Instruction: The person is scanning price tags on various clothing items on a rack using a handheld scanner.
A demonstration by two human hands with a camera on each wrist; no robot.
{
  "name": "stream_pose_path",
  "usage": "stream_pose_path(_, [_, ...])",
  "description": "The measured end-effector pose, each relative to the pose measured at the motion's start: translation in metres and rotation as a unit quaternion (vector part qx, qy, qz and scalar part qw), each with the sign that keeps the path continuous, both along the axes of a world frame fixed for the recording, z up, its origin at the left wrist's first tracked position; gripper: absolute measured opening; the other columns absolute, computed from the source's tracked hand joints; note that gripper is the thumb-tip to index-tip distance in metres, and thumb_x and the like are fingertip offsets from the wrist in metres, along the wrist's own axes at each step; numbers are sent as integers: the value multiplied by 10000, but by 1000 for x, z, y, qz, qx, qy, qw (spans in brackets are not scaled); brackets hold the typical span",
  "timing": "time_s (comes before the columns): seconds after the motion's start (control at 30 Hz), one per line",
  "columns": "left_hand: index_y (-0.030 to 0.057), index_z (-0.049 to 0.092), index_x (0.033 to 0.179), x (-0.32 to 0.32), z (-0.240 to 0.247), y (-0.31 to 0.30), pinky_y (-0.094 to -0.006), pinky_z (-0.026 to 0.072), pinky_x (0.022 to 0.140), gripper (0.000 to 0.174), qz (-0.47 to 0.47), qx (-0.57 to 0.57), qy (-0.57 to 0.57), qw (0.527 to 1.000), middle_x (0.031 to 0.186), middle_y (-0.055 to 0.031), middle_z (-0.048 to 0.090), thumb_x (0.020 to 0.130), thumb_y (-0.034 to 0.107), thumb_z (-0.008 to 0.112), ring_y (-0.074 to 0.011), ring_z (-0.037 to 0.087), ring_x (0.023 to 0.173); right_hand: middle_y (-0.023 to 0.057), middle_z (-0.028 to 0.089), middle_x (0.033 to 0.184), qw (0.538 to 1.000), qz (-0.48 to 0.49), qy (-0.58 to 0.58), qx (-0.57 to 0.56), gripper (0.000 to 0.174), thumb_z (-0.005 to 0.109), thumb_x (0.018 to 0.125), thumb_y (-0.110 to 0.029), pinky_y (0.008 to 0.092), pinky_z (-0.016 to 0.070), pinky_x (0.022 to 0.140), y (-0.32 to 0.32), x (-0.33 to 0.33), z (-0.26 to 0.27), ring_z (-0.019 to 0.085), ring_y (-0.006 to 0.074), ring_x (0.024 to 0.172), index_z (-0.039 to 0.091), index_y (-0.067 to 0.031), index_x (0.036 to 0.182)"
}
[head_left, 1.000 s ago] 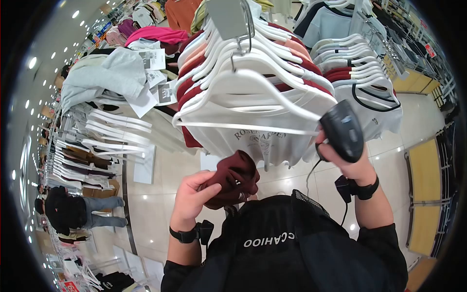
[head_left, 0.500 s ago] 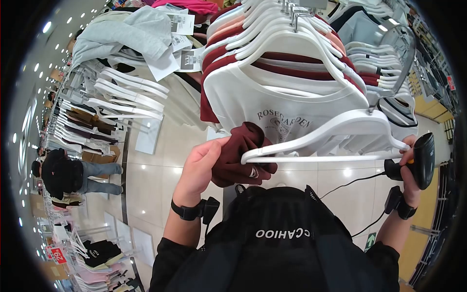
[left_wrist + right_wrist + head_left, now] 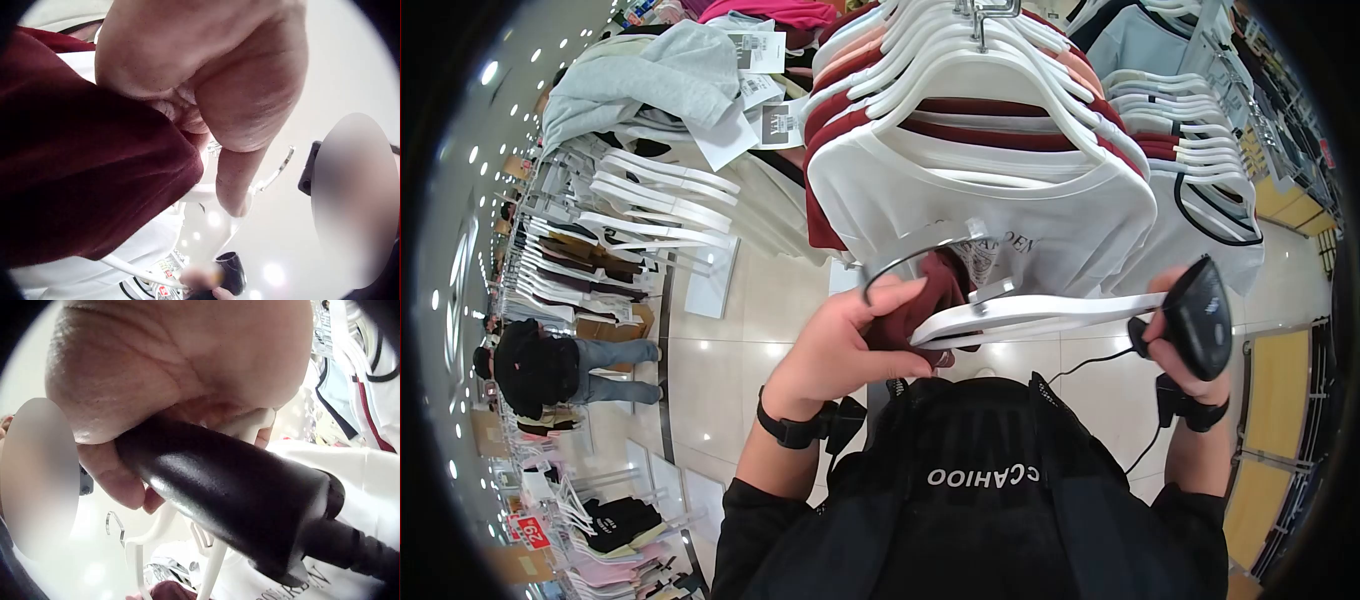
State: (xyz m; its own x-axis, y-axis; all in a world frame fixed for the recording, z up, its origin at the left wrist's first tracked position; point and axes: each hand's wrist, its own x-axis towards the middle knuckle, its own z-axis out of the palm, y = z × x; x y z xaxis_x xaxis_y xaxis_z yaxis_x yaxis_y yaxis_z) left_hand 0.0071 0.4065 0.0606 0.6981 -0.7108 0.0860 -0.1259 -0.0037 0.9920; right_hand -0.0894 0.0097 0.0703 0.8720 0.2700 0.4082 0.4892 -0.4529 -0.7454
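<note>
My left hand (image 3: 840, 345) grips a bunched dark red garment (image 3: 925, 300) together with the left end of a white plastic hanger (image 3: 1040, 312), whose metal hook (image 3: 905, 262) curls above my fingers. In the left wrist view the dark red garment (image 3: 87, 175) fills the left side under my left hand (image 3: 206, 94). My right hand (image 3: 1185, 335) holds a black corded barcode scanner (image 3: 1200, 315) and touches the hanger's right end. The right wrist view shows the scanner (image 3: 231, 487) wrapped by my right hand (image 3: 181, 369), with the hanger (image 3: 150, 544) below.
A rack of white hangers with white printed T-shirts (image 3: 1000, 200) and dark red shirts hangs right in front. Grey tops with paper tags (image 3: 650, 70) lie at upper left. More racks (image 3: 630, 220) stand left, where a person in black (image 3: 540, 370) crouches on the tiled floor.
The white hanger came off the rack and down in front of my chest, now turned flatter. My left hand took hold of its left end alongside the garment. My right hand moved inward.
</note>
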Motion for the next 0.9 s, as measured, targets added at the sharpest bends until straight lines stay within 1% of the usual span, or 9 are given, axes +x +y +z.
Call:
stream_pose_path(0.03, [46, 554, 1386, 0, -1, 2, -319, 512, 939, 688, 0, 1, 0, 1000, 1281, -94, 596, 759, -22, 830, -182, 622, 1127, 87, 614, 1024, 991, -23, 99, 83, 289, 678, 744, 69, 265, 499, 700, 8, -5, -9, 620, 135, 771, 632, 20, 1025])
stream_pose_path(0.1, [38, 582, 1351, -1, -5, 6, -316, 499, 921, 657, 4, 130, -210, 969, 1273, -125, 599, 749, 0, 840, -226, 613, 1150, 110, 577, 1023, 971, -66, 188, 130, 98, 693, 645, -54, 352, 436, 765, 33, -4, -13, 566, 244, 885, 663, -60, 739])
stream_pose_path(0.3, [-18, 637, 1194, -4, 24, -13, -340, 486, 870, 391, -23, 73, -205, 976, 1119, -110, 629, 826, 9, 766, -237, 586, 910, 111, 567, 984, 953, 8, 230, 199, 80, 715, 712, -73, 370, 462, 765, 57, -12, -50, 584, 255, 850, 684, -63, 785])
stream_pose_path(0.43, [-19, 635, 1127, -7, 32, -15, -327, 501, 787, 336, -33, 146, -208, 967, 1000, -96, 624, 815, -7, 756, -264, 597, 824, 195, 592, 1249, 886, 86, 326, 319, 125, 703, 776, -60, 286, 530, 744, 42, -14, -40, 659, 171, 864, 692, 11, 878])
stream_pose_path(0.47, [-13, 644, 1109, -7, 31, -15, -328, 504, 782, 324, -41, 144, -200, 968, 980, -98, 627, 809, 6, 766, -267, 604, 813, 234, 603, 1272, 886, 161, 313, 302, 491, 703, 779, 8, 294, 547, 786, 21, -11, -40, 681, 173, 909, 549, 51, 1243])
stream_pose_path(0.5, [-6, 654, 1090, -8, 31, -16, -330, 507, 777, 313, -48, 142, -194, 969, 961, -101, 630, 803, 19, 776, -271, 612, 801, 290, 602, 1231, 862, 143, 337, 349, 215, 715, 759, -83, 338, 546, 809, 15, -13, -32, 686, 245, 919, 674, 18, 944])
stream_pose_path(0.6, [-7, 679, 1033, -12, 33, -24, -337, 515, 728, 305, -48, 116, -135, 983, 925, -109, 655, 750, 13, 791, -275, 639, 800, 317, 577, 1283, 848, 252, 273, 378, 237, 661, 811, -6, 340, 538, 798, -10, -2, -35, 699, 220, 953, 637, 9, 1046])
stream_pose_path(0.73, [-40, 706, 957, -8, 33, -35, -334, 511, 666, 287, -105, 71, -212, 969, 936, -133, 678, 690, 16, 797, -260, 650, 771, 106, 681, 1194, 916, 63, 292, 267, 567, 844, 758, -91, 301, 507, 848, 33, 14, -20, 639, 127, 965, 583, -11, 1255])
stream_pose_path(0.9, [-28, 717, 979, -13, 38, -37, -336, 522, 656, 312, -91, 61, -238, 965, 944, -132, 682, 676, 25, 769, -270, 660, 768, 135, 691, 1039, 978, 21, 182, 103, 495, 845, 733, -129, 348, 512, 846, 81, 34, -68, 662, 229, 956, 615, -16, 1156])
